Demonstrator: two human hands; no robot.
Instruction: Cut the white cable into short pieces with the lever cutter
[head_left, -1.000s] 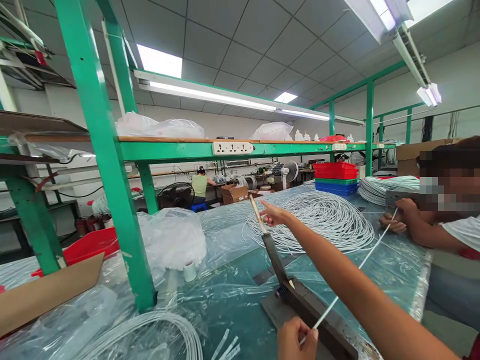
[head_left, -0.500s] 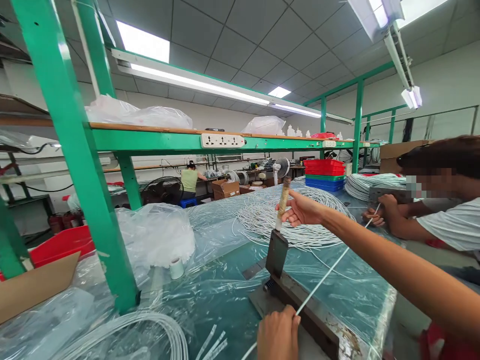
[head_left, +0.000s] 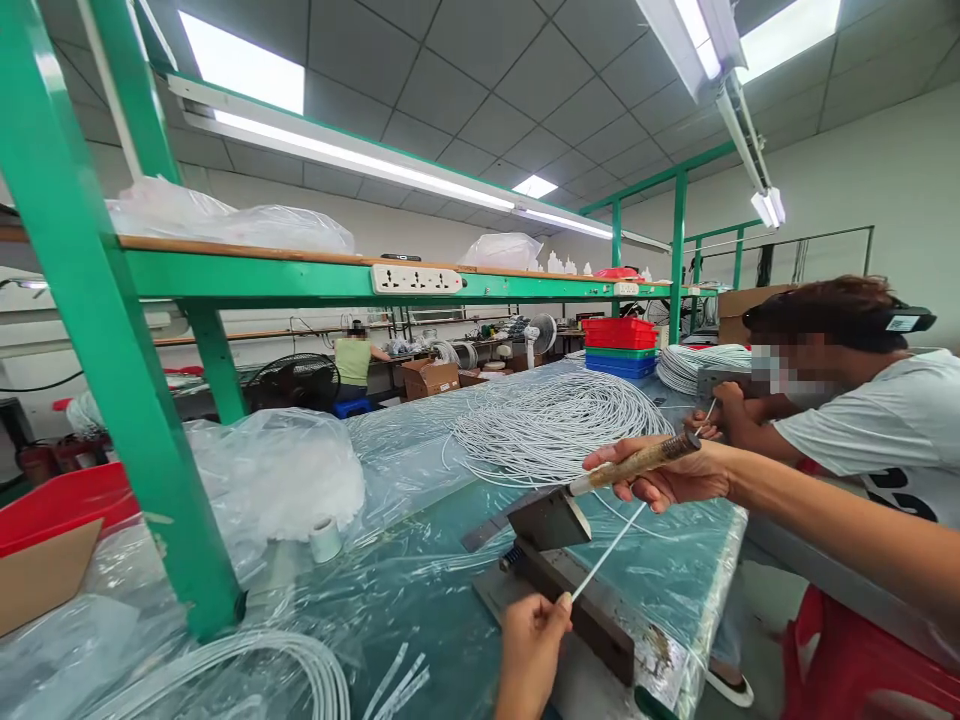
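My left hand (head_left: 528, 650) pinches a white cable (head_left: 609, 550) between thumb and fingers, low in the head view beside a lever cutter's metal base bar (head_left: 581, 602). From the pinch the cable slants up and right, passing behind my right hand (head_left: 709, 468). That hand is around the worn, brownish lever handle (head_left: 641, 462), its fingers partly curled beneath it. The lever is tilted low to the right, and its flat metal blade plate (head_left: 551, 522) sits just above the bar. Where the cable's far part runs is partly hidden by my hand.
A big coil of white cable (head_left: 559, 420) lies behind the cutter. Cut lengths (head_left: 401, 685) and bundled cables (head_left: 300, 650) lie at front left, near a white roll (head_left: 325, 540). A green post (head_left: 142, 380) rises at left. Another person (head_left: 847, 390) works at right, above a red stool (head_left: 840, 660).
My right hand has swung the lever from nearly upright down to the right, lowering the blade plate toward the bar. My left hand still pinches the cable. The view has shifted right.
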